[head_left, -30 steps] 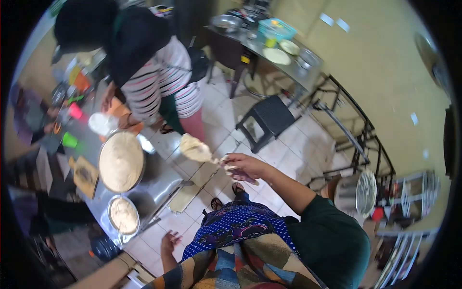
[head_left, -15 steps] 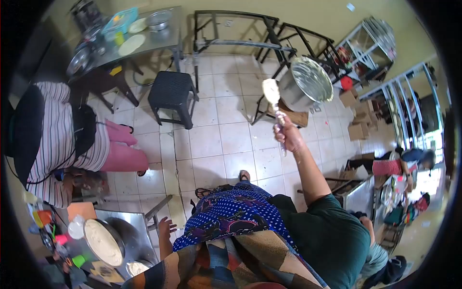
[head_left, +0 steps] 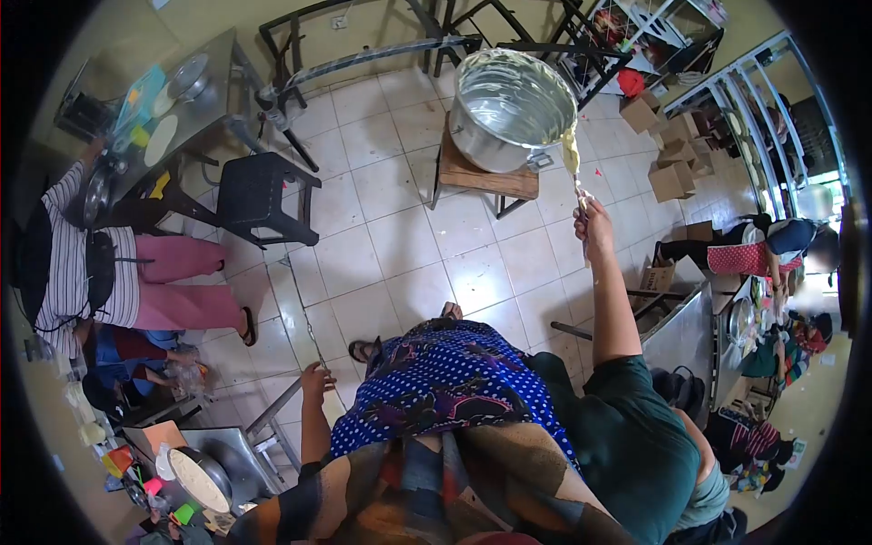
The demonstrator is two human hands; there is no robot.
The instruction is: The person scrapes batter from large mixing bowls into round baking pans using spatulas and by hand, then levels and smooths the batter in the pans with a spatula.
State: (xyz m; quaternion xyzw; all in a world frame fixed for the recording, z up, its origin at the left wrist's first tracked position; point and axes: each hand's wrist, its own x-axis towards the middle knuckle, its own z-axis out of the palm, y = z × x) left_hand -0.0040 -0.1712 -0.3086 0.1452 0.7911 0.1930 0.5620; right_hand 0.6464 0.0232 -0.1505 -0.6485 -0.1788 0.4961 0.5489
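Head view: right hand [head_left: 595, 225] curls around a smeared utensil [head_left: 570, 153], likely light but slippery, best held by its handle [head_left: 579, 187], beside the far pot [head_left: 513, 109]; left hand [head_left: 316, 380] half-open, seemingly empty

Presents no text, label, brand, number or sign clear enough to read. On the cardboard box [head_left: 656, 278] at right, shows dark marks resembling print, too small and blurred to decipher.
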